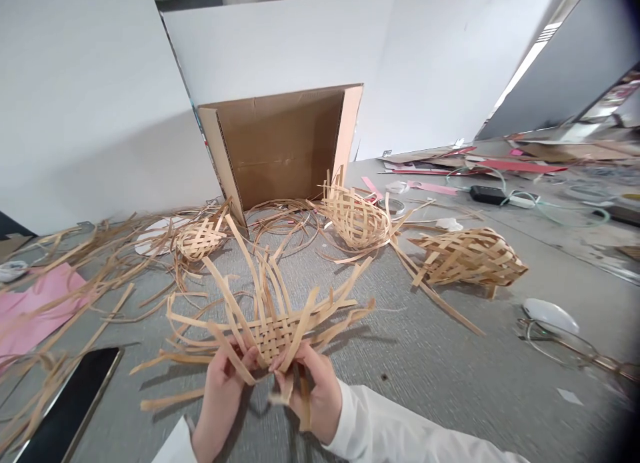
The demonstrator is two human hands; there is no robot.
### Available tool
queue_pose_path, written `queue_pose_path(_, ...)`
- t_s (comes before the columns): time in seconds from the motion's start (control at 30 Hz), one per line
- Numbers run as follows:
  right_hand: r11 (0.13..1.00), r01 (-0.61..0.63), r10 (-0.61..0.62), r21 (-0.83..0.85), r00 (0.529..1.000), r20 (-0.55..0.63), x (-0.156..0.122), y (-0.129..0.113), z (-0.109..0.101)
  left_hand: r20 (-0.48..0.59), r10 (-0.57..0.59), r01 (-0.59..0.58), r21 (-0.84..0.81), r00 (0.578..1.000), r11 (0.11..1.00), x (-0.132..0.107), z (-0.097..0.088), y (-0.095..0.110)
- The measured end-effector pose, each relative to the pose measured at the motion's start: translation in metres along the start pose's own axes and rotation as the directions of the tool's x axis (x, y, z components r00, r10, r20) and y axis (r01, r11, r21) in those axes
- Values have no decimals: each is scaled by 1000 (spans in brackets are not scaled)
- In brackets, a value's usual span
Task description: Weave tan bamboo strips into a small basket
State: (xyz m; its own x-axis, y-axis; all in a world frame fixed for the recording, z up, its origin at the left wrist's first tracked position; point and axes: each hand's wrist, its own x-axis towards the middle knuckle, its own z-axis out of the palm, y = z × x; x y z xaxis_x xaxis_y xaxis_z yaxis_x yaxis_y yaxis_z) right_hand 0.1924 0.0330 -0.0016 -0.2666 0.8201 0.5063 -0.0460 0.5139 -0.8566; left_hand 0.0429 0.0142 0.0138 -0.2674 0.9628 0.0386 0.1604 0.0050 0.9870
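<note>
well, the woven bamboo mat (pixel 270 336) is held up in front of the person, its long axis running sideways across the view while loose strips (pixel 245 270) fan away and outward like spread ribs. the left hand (pixel 223 393) and right hand (pixel 313 393) both grasp its near edge, fingers pinched firmly on the flat strips. the strips are thin, pale and matte, crossing in a tight checked weave only at the centre. 3 rounder woven baskets (pixel 470 260) lie farther off on the grey table (pixel 425 376), among scattered strips (pixel 95 263), in front of a cardboard box (pixel 280 146).
</note>
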Motion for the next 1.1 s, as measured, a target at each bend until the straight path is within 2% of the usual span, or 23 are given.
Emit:
queue_pose_path(0.2, 998, -36, 36, -55, 999, 9, -1, 3, -1, 75, 65, -70, 74, 995, 995, -7, 4, 3)
queue_pose_path(0.4, 997, 39, -40, -59, 999, -9, -1, 4, 0, 51, 115, -121, 122, 992, 985, -10, -1, -3)
queue_pose_path(0.53, 998, 37, -37, -59, 999, 11, -1, 3, -2, 128, 139, -156, 133, 982, 979, -11, -4, -5)
queue_pose_path(0.7, 996, 47, -44, -80, 998, 35, -2, 1, -5, 111, 273, -287, 133, 956, 949, -12, -5, -6)
queue_pose_path(0.77, 996, 22, -21, -84, 1000, 17, -2, -1, -5, 120, 322, -336, 127, 939, 933, -13, -7, -11)
queue_pose_path(0.87, 996, -14, 15, -82, 1000, 9, 0, -5, -5, 73, 415, -421, 161, 907, 892, -16, -9, -17)
queue_pose_path(1.1, 998, -43, 45, -50, 999, 24, 0, -3, -5, 60, 477, -477, 225, 877, 850, -21, -9, -16)
